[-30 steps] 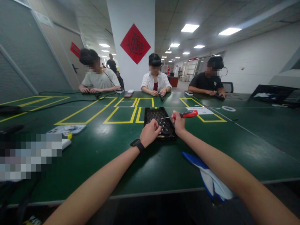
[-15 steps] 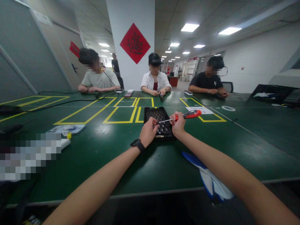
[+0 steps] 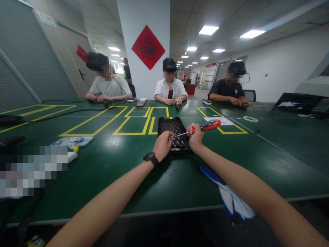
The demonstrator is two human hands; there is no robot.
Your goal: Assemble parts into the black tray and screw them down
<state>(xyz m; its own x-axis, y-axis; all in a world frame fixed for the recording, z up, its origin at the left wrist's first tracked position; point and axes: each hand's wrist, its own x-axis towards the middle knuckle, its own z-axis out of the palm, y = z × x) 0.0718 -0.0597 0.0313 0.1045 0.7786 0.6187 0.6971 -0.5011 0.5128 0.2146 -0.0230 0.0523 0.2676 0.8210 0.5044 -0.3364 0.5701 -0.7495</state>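
Observation:
A red and black screwdriver (image 3: pixel 210 125) is gripped in my right hand (image 3: pixel 195 136), its metal shaft pointing left over a black case (image 3: pixel 184 129). My left hand (image 3: pixel 163 145) is at the left side of the case, thumb and fingers pinched at the tip of the shaft. Whatever small part may be between those fingers is too small to make out. Rows of small metal pieces lie in the open case. A dark watch (image 3: pixel 151 159) is on my left wrist.
The green table (image 3: pixel 108 171) bears yellow tape outlines. Blue and white gloves (image 3: pixel 232 197) hang over its front edge, below my right forearm. White paper (image 3: pixel 219 121) and a tape ring (image 3: pixel 250 119) lie at the right. Three people sit across the table.
My left hand has shifted very slightly, its fingers staying at the shaft tip. My right hand keeps the screwdriver almost in place. The person at the right has moved their hands slightly.

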